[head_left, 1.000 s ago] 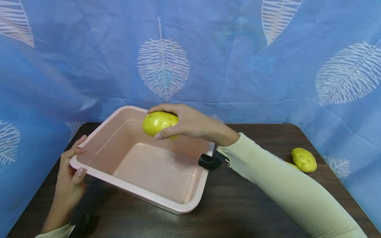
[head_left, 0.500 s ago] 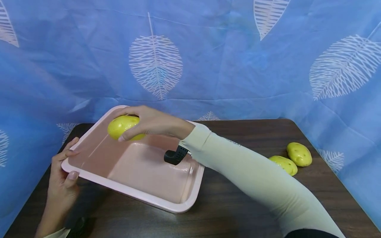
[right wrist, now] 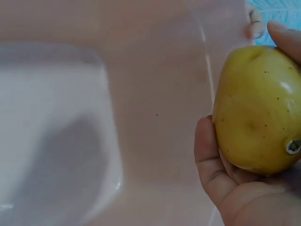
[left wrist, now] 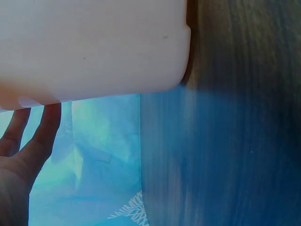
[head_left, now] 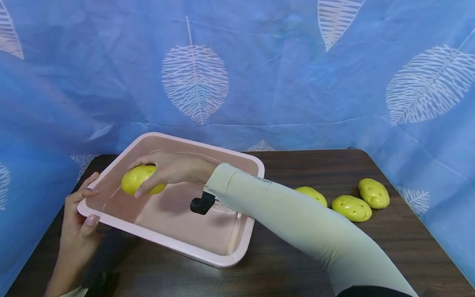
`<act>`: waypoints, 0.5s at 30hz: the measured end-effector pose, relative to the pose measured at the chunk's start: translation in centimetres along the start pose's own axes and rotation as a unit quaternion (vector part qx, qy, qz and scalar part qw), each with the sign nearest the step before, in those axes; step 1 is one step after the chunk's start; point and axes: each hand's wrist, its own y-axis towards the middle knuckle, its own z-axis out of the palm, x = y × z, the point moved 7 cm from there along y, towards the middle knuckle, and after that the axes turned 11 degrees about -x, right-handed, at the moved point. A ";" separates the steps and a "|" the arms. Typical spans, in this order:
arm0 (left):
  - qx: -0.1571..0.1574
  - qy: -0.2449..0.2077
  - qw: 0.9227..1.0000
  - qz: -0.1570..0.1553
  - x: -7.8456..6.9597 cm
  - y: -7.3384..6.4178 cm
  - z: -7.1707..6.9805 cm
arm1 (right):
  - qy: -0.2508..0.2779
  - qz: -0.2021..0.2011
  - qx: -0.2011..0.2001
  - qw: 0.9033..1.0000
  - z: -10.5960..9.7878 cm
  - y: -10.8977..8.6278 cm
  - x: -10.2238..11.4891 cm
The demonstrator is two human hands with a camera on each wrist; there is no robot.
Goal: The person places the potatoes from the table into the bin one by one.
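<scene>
Grips 1 yellow potato (head_left: 132, 179) with right hand (head_left: 171, 167) over pink basin (head_left: 178, 227); holds basin's corner with left hand (head_left: 78, 227), with 3 more potatoes (head_left: 351, 208) lying on dark table (head_left: 278, 268).

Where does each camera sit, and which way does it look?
Head: on the head, looking forward and down at the pink tub; left hand, right hand and cream sleeve show.
Left wrist: worn there, facing the tub's outer wall; left fingers show.
Right wrist: worn there, facing into the tub; right hand gripping a yellow potato, and left fingertips show.
Shared: head and right wrist views both show the potato and tub's inside.
</scene>
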 end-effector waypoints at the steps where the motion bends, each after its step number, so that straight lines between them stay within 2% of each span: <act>1: 0.000 0.002 1.000 0.000 -0.1 -0.1 0.1 | -0.008 0.002 0.002 1.000 0.2 0.1 -0.2; 9: -0.008 -0.005 1.000 0.001 0.4 -0.1 0.3 | -0.050 0.009 0.016 0.999 1.2 0.9 -1.2; 12: -0.018 -0.004 1.000 -0.002 0.8 -0.2 0.1 | -0.039 0.006 0.023 0.999 1.7 1.1 -1.1; 15: -0.018 0.003 1.000 -0.010 0.2 -0.2 0.1 | -0.018 0.010 0.027 0.999 2.1 1.2 -1.1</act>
